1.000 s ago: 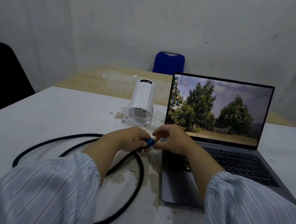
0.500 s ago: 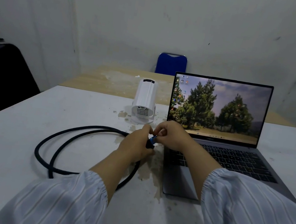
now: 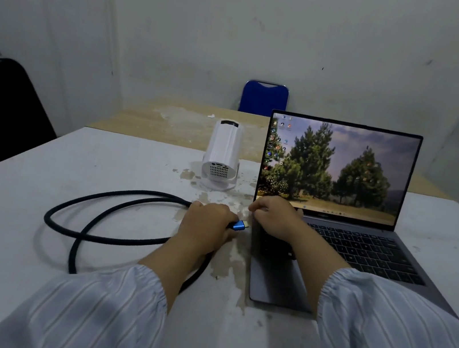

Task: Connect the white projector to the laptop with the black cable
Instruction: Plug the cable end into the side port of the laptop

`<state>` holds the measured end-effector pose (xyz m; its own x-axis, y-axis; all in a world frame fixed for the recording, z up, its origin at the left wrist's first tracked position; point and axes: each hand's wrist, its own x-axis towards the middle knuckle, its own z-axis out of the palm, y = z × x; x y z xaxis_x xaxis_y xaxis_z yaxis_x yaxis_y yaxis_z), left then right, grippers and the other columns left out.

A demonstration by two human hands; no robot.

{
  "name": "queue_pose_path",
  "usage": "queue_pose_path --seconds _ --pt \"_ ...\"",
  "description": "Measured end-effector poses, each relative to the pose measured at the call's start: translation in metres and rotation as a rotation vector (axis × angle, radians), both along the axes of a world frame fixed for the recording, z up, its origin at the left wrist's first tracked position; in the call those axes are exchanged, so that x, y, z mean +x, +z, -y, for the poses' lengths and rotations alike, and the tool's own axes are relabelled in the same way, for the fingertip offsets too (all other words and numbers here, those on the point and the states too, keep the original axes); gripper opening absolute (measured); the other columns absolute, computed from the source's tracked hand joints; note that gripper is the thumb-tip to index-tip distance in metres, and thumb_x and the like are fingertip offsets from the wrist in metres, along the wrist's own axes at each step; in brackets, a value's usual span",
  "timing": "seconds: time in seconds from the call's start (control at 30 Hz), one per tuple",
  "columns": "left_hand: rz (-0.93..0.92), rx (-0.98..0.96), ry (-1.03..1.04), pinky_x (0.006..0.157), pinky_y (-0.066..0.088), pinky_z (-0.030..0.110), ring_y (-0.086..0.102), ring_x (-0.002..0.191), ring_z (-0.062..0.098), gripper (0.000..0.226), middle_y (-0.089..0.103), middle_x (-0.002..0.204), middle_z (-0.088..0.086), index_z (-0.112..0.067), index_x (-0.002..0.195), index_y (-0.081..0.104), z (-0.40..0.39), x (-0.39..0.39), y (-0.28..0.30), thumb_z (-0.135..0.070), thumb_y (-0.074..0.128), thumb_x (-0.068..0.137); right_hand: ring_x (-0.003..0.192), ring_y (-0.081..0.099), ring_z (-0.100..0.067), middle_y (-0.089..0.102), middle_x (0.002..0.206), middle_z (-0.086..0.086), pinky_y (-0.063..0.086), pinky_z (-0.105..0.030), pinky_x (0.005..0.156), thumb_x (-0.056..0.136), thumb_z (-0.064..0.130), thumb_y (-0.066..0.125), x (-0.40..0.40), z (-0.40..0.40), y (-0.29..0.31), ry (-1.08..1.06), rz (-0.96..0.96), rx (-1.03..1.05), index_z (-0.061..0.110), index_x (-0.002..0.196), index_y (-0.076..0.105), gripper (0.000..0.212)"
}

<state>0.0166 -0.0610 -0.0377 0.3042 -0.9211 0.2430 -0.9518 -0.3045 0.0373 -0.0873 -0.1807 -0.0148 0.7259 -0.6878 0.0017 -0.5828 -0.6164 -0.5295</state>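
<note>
Plug (image 3: 239, 225) sits just off the laptop (image 3: 332, 235) edge, pinched in the left hand (image 3: 208, 224) — right hand (image 3: 275, 217) rests curled on the keyboard corner, holding nothing. Next it needs lining up with the side port; projector (image 3: 222, 154) end comes later.

Between the blue metal plug (image 3: 239, 225) and the left edge of the open grey laptop (image 3: 271, 282) lies a narrow strip of bare white bench (image 3: 41, 174). The right hand (image 3: 273, 218) rests on that corner, crowding it. The upright white cylindrical projector (image 3: 222, 154) stands just behind. The looped black braided cable (image 3: 113, 215) occupies the left; beyond it the bench is bare.
</note>
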Motion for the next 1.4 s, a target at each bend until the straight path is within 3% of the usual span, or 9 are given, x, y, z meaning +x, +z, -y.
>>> queue_pose_path --seconds 0.17,0.23,0.3,0.4,0.57,0.93,1.07,1.2,1.4 --pt "-0.06 0.089 -0.055 0.095 0.034 0.041 0.046 0.118 0.023 0.037 0.058 0.122 0.0 -0.03 0.123 0.059 0.001 0.012 0.004 -0.042 0.051 0.089 0.127 0.043 -0.028 0.055 0.134 -0.004 0.002 -0.066 0.114 0.093 0.015 0.036 -0.007 0.005 0.004 0.022 -0.194 -0.083 0.022 0.117 0.062 0.036" --pt "-0.066 0.1 -0.079 0.099 0.03 0.041 0.042 0.121 0.021 0.037 0.054 0.125 -0.001 -0.031 0.125 0.058 0.003 0.015 0.007 -0.041 0.052 0.089 0.131 0.04 -0.027 0.051 0.14 -0.002 0.007 -0.063 0.115 0.094 0.016 0.035 -0.006 0.006 0.002 0.041 -0.237 -0.091 0.024 0.125 0.057 0.039" --pt "-0.046 0.11 -0.106 0.101 0.028 0.041 0.041 0.122 0.02 0.037 0.053 0.126 -0.002 -0.031 0.124 0.058 0.005 0.016 0.009 -0.041 0.052 0.089 0.129 0.043 -0.028 0.051 0.141 -0.004 0.024 -0.056 0.113 0.092 0.017 0.037 -0.005 0.007 0.001 0.062 -0.239 -0.106 0.023 0.129 0.056 0.041" --pt "-0.005 0.127 -0.134 0.1 0.027 0.042 0.04 0.123 0.02 0.037 0.052 0.128 -0.003 -0.032 0.125 0.057 0.01 0.015 0.008 -0.041 0.05 0.09 0.123 0.049 -0.029 0.054 0.138 -0.011 0.042 -0.044 0.103 0.091 0.012 0.039 -0.004 0.007 0.003 0.108 -0.214 -0.127 0.014 0.129 0.057 0.041" --pt "-0.031 0.129 -0.137 0.1 0.027 0.042 0.039 0.124 0.02 0.037 0.051 0.129 -0.004 -0.033 0.127 0.055 0.018 0.019 0.007 -0.039 0.051 0.09 0.125 0.048 -0.028 0.052 0.14 -0.013 0.04 -0.032 0.099 0.093 0.008 0.039 -0.005 0.005 0.01 0.122 -0.215 -0.13 0.006 0.13 0.056 0.04" --pt "-0.046 0.158 -0.177 0.098 0.027 0.042 0.039 0.125 0.019 0.037 0.05 0.132 -0.005 -0.035 0.127 0.054 0.028 0.03 0.009 -0.038 0.051 0.091 0.121 0.052 -0.025 0.056 0.136 -0.009 0.041 -0.029 0.097 0.093 0.01 0.041 -0.004 0.01 0.008 0.093 -0.169 -0.167 0.011 0.125 0.062 0.038" --pt "0.03 0.126 -0.162 0.092 0.038 0.039 0.053 0.117 0.026 0.034 0.061 0.126 0.002 -0.028 0.124 0.057 0.036 0.03 0.01 -0.034 0.05 0.091 0.121 0.052 -0.026 0.057 0.136 -0.009 0.042 -0.031 0.097 0.093 0.01 0.041 -0.004 0.01 0.009 0.095 -0.165 -0.167 0.011 0.125 0.062 0.038" --pt "-0.126 0.066 -0.161 0.083 0.047 0.037 0.058 0.107 0.032 0.032 0.064 0.118 0.011 -0.015 0.118 0.06 0.037 0.035 0.007 -0.028 0.054 0.089 0.12 0.052 -0.027 0.057 0.136 -0.01 0.042 -0.031 0.096 0.093 0.01 0.042 -0.003 0.01 0.011 0.091 -0.161 -0.154 0.011 0.123 0.063 0.037" --pt "-0.282 0.108 -0.212 0.094 0.044 0.035 0.054 0.112 0.029 0.04 0.053 0.126 0.01 -0.013 0.125 0.06 0.024 0.04 0.002 -0.022 0.063 0.086 0.119 0.052 -0.026 0.056 0.135 -0.01 0.042 -0.03 0.095 0.093 0.011 0.043 -0.002 0.01 0.012 0.09 -0.165 -0.145 0.011 0.121 0.064 0.035"
